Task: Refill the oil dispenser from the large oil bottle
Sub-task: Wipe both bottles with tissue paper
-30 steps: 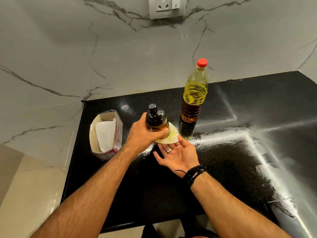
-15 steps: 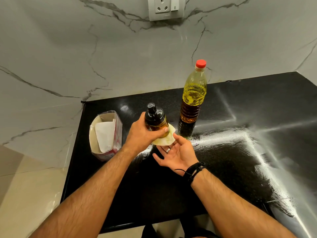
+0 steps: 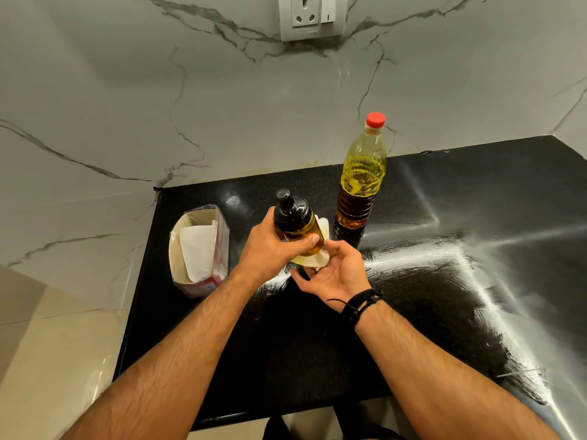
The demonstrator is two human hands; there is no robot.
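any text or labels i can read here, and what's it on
None can be read.
Oil bottle: faint print on the collar under the red cap, too small to read.
Wall socket: a small mark on its lower edge, too blurred to read.
Carton: red and white print on its side, no legible words.
Dispenser: no label visible.
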